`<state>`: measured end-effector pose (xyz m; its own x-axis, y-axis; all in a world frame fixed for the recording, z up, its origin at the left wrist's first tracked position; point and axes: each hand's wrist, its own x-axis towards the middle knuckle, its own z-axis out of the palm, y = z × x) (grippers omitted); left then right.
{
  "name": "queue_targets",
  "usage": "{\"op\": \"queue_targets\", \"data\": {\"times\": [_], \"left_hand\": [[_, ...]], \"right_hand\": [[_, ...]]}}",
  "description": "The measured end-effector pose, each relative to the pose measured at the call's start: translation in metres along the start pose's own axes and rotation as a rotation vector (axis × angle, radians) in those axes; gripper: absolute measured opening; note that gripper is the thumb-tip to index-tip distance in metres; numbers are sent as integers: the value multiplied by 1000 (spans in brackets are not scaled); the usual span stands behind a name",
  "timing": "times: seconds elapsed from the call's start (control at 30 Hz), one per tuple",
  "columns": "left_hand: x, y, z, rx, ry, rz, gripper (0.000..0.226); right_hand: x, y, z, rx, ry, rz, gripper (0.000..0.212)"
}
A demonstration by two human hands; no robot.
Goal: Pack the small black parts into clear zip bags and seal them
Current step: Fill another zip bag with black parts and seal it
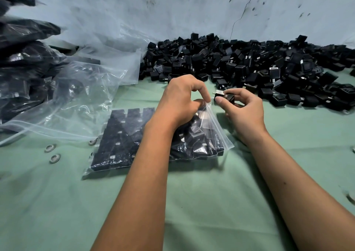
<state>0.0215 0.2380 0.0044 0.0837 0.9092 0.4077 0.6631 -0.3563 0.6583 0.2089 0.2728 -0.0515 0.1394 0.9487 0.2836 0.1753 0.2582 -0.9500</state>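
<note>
A clear zip bag (119, 135) lies on the green cloth at centre, filled with rows of small black parts. My left hand (180, 101) pinches the bag's open edge at its upper right corner and lifts it. Just right of that opening, my right hand (242, 110) grips a small black part (223, 96) with metal prongs between thumb and fingers. A large heap of loose black parts (249, 66) stretches along the back, from centre to the right edge.
Empty clear bags (86, 89) lie crumpled at left centre. Filled bags (23, 62) are stacked at far left. Three grey rings (50, 148) sit on the green cloth (192, 202). A pale wall rises behind the heap.
</note>
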Motion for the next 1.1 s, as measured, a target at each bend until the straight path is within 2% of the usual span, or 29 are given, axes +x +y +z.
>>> {"op": "queue_targets", "data": {"times": [0.2, 0.43, 0.63, 0.8, 0.9, 0.97, 1.03, 1.1], "left_hand": [[1, 2, 4, 13, 22, 38, 25], [1, 4, 3, 37, 54, 65, 24], [1, 2, 2, 36, 69, 62, 24], [1, 2, 2, 30, 72, 66, 25], [1, 2, 3, 30, 67, 66, 24], [2, 3, 3, 30, 65, 65, 24], [2, 3, 3, 29, 64, 63, 24], [2, 2, 2, 27, 61, 61, 24]], "right_hand": [[-3, 0, 3, -35, -214, -57, 42], [-8, -4, 0, 70, -381, 16, 40], [-8, -6, -1, 135, -452, 57, 41], [-8, -4, 0, 132, -463, 81, 51], [-5, -3, -3, 210, -530, 77, 43], [-2, -2, -5, 359, -509, 107, 41], [1, -2, -3, 457, -387, 156, 36], [3, -1, -1, 440, -252, 177, 33]]}}
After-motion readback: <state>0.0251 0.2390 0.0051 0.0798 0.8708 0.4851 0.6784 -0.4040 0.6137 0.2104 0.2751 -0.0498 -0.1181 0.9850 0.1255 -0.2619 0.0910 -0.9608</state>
